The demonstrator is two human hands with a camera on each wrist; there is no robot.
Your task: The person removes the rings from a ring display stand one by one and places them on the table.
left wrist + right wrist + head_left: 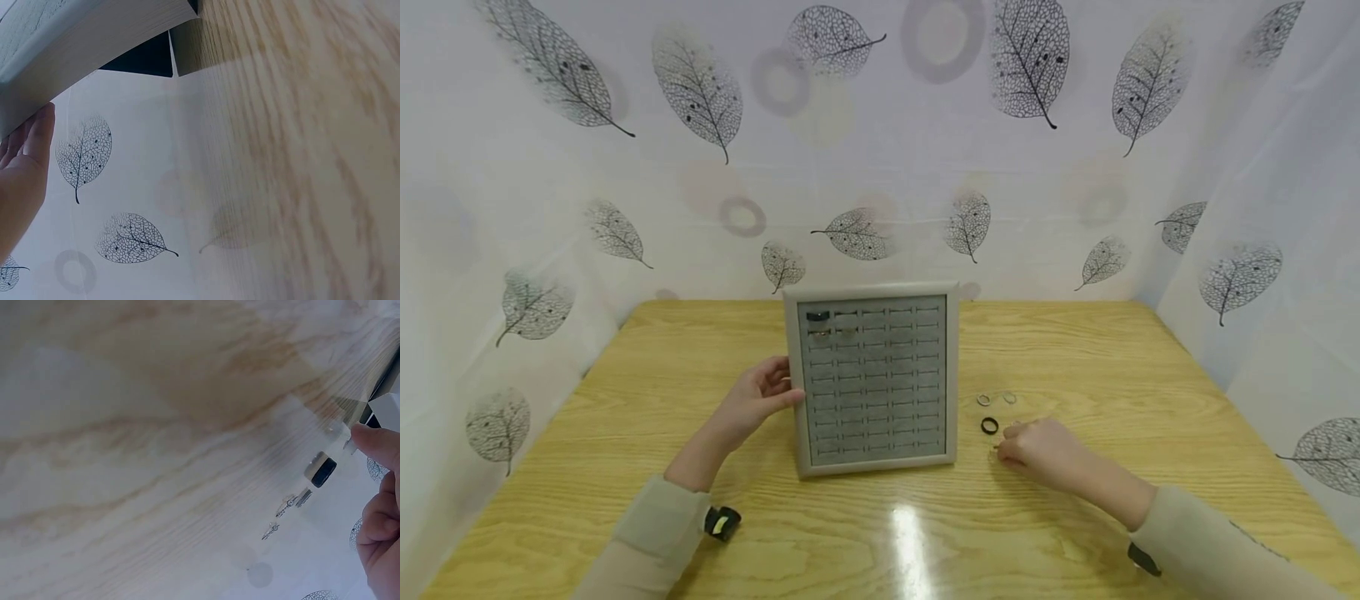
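A ring display board (876, 379) stands upright, its pale frame around a grey slotted pad. My left hand (760, 396) grips its left edge, thumb at the front; the left wrist view shows that hand (25, 156) against the frame's side (81, 56). Near the pad's top left corner sit a black ring (817, 316) and a few thinner rings (822, 332). Right of the board, my right hand (1045, 450) pinches a small ring (350, 446) at its fingertips, mostly hidden by them. Just beyond those fingers a black ring (990, 426) lies on the table.
Two silver-coloured rings (983, 400) lie on the wooden table (1075, 350) behind the black one. A leaf-patterned cloth (895, 167) hangs along the back and both sides. Dark wrist devices (722, 523) show at both sleeves.
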